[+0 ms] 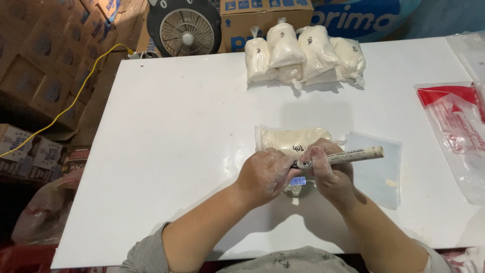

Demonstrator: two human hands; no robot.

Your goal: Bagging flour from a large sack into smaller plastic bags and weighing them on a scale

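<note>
A clear bag of pale cream powder (290, 138) lies on a small scale whose blue-lit display (298, 181) shows between my hands. Dark handwriting marks the bag's near side. My right hand (331, 174) grips a cream-coloured marker pen (348, 155), its tip at the bag's near edge. My left hand (263, 174) is curled in a fist against the bag and the pen's tip end; whether it holds the pen's cap is hidden. Both hands touch at the middle of the white table (177, 151).
Several filled, marked powder bags (303, 53) are piled at the table's far edge. An empty clear bag (376, 167) lies right of my hands, a red-printed plastic bag (454, 131) farther right. A fan (184, 25), cardboard boxes (30, 71) and a yellow cable (76, 96) are beyond and left.
</note>
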